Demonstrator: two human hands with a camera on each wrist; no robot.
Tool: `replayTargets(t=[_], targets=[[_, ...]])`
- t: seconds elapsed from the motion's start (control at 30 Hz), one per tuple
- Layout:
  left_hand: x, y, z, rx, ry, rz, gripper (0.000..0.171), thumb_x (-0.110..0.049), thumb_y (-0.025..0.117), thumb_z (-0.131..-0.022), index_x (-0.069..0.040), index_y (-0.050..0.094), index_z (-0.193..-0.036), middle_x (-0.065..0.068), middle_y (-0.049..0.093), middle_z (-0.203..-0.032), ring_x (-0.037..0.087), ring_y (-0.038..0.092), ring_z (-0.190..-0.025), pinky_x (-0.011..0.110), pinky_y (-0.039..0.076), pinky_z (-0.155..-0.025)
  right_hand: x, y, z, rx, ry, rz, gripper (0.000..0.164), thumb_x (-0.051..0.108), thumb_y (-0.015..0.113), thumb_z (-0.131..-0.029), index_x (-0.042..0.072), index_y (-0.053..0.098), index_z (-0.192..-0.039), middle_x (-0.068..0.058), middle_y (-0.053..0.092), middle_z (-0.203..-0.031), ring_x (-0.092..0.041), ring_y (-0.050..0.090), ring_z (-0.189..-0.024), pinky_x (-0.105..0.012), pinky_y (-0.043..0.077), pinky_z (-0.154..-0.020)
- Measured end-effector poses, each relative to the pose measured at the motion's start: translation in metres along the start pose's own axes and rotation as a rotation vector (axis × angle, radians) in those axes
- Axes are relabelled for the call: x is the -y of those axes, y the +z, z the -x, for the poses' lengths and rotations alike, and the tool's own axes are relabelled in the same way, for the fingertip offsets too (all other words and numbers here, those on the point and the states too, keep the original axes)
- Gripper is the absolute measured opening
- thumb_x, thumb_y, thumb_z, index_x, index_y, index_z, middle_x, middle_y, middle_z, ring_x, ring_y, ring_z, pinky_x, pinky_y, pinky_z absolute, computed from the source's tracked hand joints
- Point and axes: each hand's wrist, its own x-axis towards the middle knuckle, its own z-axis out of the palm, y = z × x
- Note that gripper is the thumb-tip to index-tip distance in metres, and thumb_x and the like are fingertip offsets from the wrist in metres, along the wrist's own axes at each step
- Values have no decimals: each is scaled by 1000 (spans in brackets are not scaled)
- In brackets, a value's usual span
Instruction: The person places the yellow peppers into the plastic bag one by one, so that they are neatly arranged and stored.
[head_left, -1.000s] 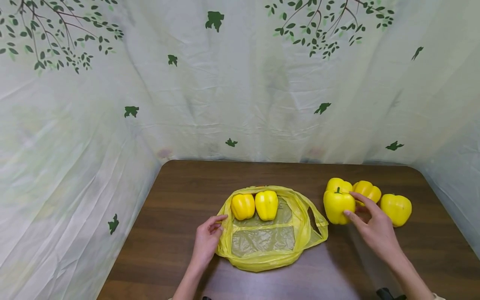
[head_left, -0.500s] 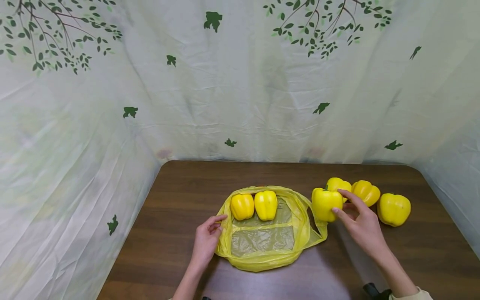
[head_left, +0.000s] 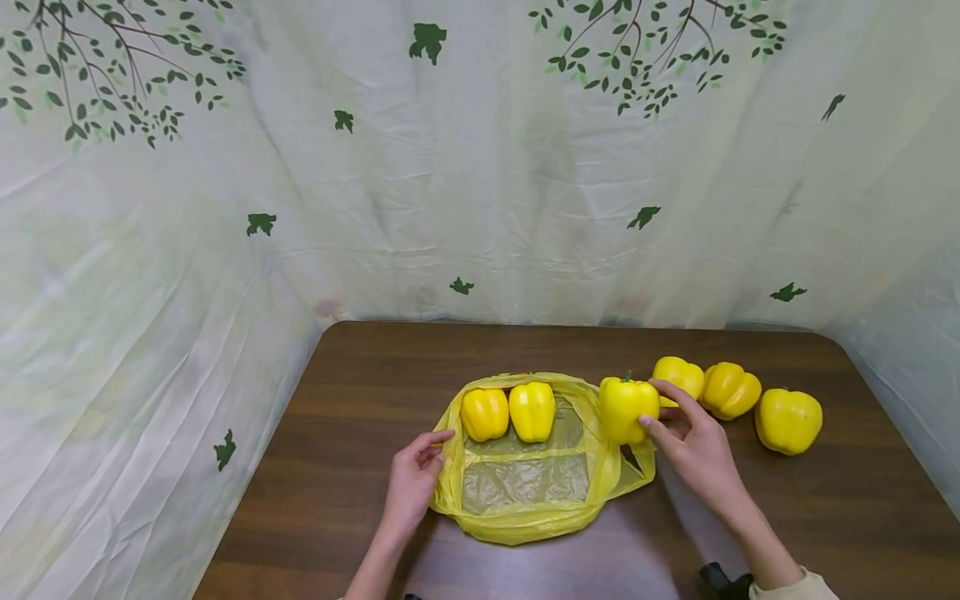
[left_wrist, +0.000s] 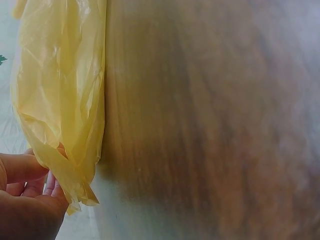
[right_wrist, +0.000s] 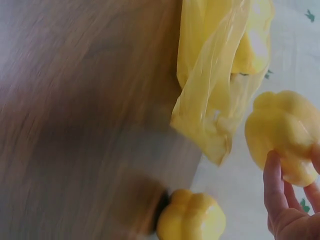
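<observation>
A yellow plastic bag (head_left: 525, 517) lies spread with its mouth facing up, and two yellow bell peppers (head_left: 484, 414) sit side by side at its far side. At the bag's left edge my left hand (head_left: 415, 477) pinches the thin plastic; the left wrist view shows the bag (left_wrist: 60, 90) gathered at the fingers (left_wrist: 25, 167). My right hand (head_left: 697, 450) grips another yellow bell pepper (head_left: 627, 410) between thumb and fingers, stem upward. That pepper overlaps the bag's right rim in the head view. In the right wrist view the held pepper (right_wrist: 282, 130) appears beside the bag's handle (right_wrist: 210, 125).
Right of the bag, three more yellow peppers (head_left: 730, 390) rest on the brown wooden table (head_left: 360, 375). A pale cloth (head_left: 525, 183) printed with leaves hangs behind the table and along its sides. Dark gear (head_left: 723, 581) shows at my right wrist.
My right hand has carried the held pepper leftward, away from the other peppers and over to the bag's right rim. My left hand has stayed at the bag's left edge.
</observation>
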Motion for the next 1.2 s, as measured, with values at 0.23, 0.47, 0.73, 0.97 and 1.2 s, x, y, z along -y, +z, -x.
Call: replayTargets(t=[0.23, 0.47, 0.73, 0.97, 1.2], targets=[[-2, 0, 1, 2, 1, 12, 33, 20, 53, -86, 8, 68, -113, 23, 65, -115, 36, 60, -95, 26, 50, -80, 6, 12, -2, 25, 16, -65, 55, 21, 72, -90, 14, 51, -141, -15, 58, -128, -28, 64, -99, -20, 53, -70], [1, 0, -1, 7, 5, 19, 34, 20, 53, -86, 8, 68, -113, 23, 64, -115, 37, 60, -96, 25, 50, -79, 7, 22, -4, 45, 1, -94, 55, 19, 72, -90, 14, 52, -141, -12, 57, -130, -27, 62, -102, -22, 54, -73], [1, 1, -1, 1, 10, 22, 33, 21, 53, -86, 8, 68, -112, 23, 65, -114, 37, 59, -94, 25, 50, -78, 7, 35, -6, 75, 19, -133, 53, 19, 71, -91, 13, 53, -140, -10, 55, -135, -28, 61, -105, -32, 55, -80], [1, 1, -1, 2, 11, 21, 33, 21, 53, -86, 8, 68, -112, 23, 65, -114, 37, 60, -95, 25, 50, -79, 7, 45, -8, 97, 70, -151, 52, 20, 70, -92, 13, 52, -140, -11, 53, -138, -28, 60, -104, -38, 54, -83], [-1, 0, 1, 2, 14, 10, 33, 20, 54, -86, 8, 68, -113, 23, 65, -114, 38, 60, -94, 25, 50, -78, 5, 52, -13, 105, 75, -89, 51, 20, 71, -92, 13, 53, -139, -11, 55, -136, -28, 61, -101, -44, 53, -85]])
